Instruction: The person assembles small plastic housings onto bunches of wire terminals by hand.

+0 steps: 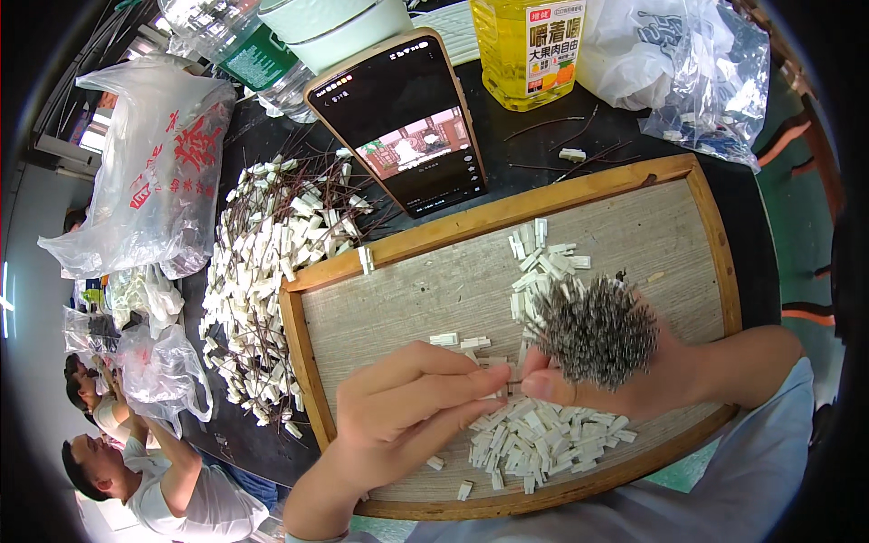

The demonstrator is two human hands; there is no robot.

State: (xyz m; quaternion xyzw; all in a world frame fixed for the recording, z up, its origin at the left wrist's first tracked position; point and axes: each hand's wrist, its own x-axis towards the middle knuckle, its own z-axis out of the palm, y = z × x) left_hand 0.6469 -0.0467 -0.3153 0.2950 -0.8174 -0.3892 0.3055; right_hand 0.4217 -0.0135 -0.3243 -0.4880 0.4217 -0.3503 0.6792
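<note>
My right hand [665, 362] is wrapped round a thick bundle of thin dark wires [593, 333], whose grey metallic ends face up. My left hand [403, 407] is closed in a pinch beside the right thumb, on a small white plastic connector housing [494, 391] mostly hidden by the fingers. A short bit of wire shows between the two hands. Both hands are above a wooden-framed tray [389, 312]. A heap of loose white connector housings [543, 443] lies in it below my hands, and a smaller cluster [541, 262] lies beyond the bundle.
Left of the tray is a large pile of white connectors with dark wires [262, 271]. A phone [407, 127] stands upright behind it. Farther back are a yellow drink bottle [525, 54], a white container [335, 27] and plastic bags [149, 163]. People [145, 471] sit at the left.
</note>
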